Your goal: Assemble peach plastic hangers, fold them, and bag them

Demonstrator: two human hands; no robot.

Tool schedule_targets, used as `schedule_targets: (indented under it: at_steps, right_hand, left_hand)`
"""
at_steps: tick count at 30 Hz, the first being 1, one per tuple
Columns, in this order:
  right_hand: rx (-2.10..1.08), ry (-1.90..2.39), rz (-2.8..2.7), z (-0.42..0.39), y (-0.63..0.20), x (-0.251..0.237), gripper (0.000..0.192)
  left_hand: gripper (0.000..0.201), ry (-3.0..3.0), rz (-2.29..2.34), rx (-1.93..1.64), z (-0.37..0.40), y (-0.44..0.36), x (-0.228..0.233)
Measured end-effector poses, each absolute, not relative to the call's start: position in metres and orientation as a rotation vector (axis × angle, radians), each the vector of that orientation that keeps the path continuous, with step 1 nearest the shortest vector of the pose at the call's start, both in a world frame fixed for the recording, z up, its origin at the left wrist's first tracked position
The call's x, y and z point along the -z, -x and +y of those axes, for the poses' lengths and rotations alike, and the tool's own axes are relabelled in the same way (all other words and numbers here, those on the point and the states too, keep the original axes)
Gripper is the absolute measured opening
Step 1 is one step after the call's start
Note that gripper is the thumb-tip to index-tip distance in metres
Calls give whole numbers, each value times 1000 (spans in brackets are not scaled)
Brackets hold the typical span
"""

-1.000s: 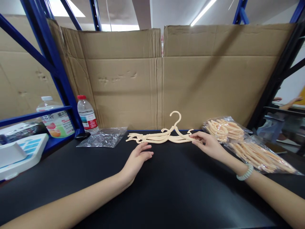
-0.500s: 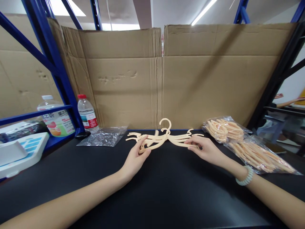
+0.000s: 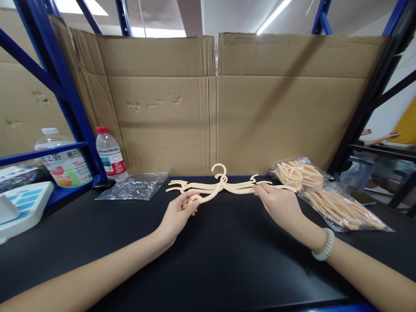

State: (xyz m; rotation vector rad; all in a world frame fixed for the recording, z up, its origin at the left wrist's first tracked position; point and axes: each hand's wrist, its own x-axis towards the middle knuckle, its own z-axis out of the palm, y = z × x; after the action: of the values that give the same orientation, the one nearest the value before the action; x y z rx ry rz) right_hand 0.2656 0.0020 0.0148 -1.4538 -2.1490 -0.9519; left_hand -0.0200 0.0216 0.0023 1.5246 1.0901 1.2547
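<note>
Several cream plastic clothes hangers (image 3: 218, 187) lie stacked on the black tabletop, their hooks close together and pointing away from me. My left hand (image 3: 178, 214) pinches the left arm tip of the nearest hanger, which is swung toward me, apart from the other left arms. On the right side, my right hand (image 3: 280, 205) grips a hanger arm from above, palm down. Its fingertips touch the arms near their middle, and one arm tip sticks out beyond the knuckles. Part of the right arms is hidden under that hand.
Two clear bags of cream hangers (image 3: 344, 209) lie at the right. An empty plastic bag (image 3: 133, 186) and a red-capped bottle (image 3: 111, 154) are at the left, beside a blue rack post. A cardboard wall (image 3: 162, 108) stands behind. At far right, another person's arm (image 3: 380, 139) shows.
The view has shifted slightly to the right. My right hand has turned palm down and shifted over the hanger arms; the nearest hanger's left arm is spread further from the others.
</note>
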Motion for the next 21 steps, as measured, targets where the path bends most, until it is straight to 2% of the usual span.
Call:
schedule_targets:
  at_steps: [5,9,13,16,19,21]
  right_hand:
    - [1072,1491,-2121,0,-261,-14,29]
    - [947,1419,-2102,1,-262,-13,28]
    - [564,1243,-2041,5,-263,-11,28]
    - [111,1112,-1876,11,-265,-9,23]
    - [-392,1044,-1689,20,-270,-9,27]
    - [-587,1004,-1612,25,-274,-9,29]
  left_hand:
    - [45,-1525,1077,-1264,21,20,-1]
    - [43,-1522,1077,-1282,21,20,-1]
    - [42,-1511,1059,-1284,22,19,-2]
    - [41,-1496,1050,-1283,22,20,-1]
    - [41,-1478,1037,-1281,23,20,0]
    - [41,-1459,1027,-1287,23,21,0]
